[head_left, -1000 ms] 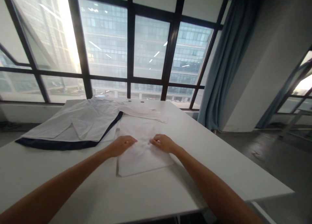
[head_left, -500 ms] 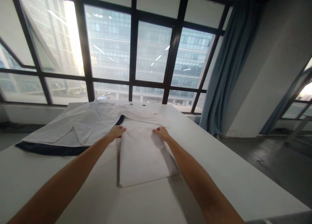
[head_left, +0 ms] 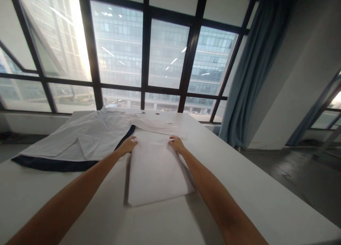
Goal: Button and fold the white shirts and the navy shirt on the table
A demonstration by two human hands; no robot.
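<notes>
A folded white cloth [head_left: 160, 174], roughly rectangular, lies on the white table in front of me. At its far left corner is my left hand [head_left: 128, 145], thumb and fingers slightly apart. My right hand [head_left: 176, 144] is at the far right corner, its fingertips parted too. Both hands are right by the cloth's far edge; whether the fingertips still touch it is hard to see. To the left, a white garment [head_left: 64, 138] with a dark navy border is spread out, its sleeve-like part [head_left: 157, 127] reaching behind the folded cloth.
The white table [head_left: 239, 199] stretches toward a large dark-framed window [head_left: 167, 56]. Small dark round spots [head_left: 157, 114] show near its far end. A blue curtain [head_left: 247, 85] hangs beside a wall pillar on the right, above grey floor.
Both hands have loosened from a pinch at the cloth's far corners to parted fingers. The folded cloth stays in nearly the same place; the view has shifted slightly.
</notes>
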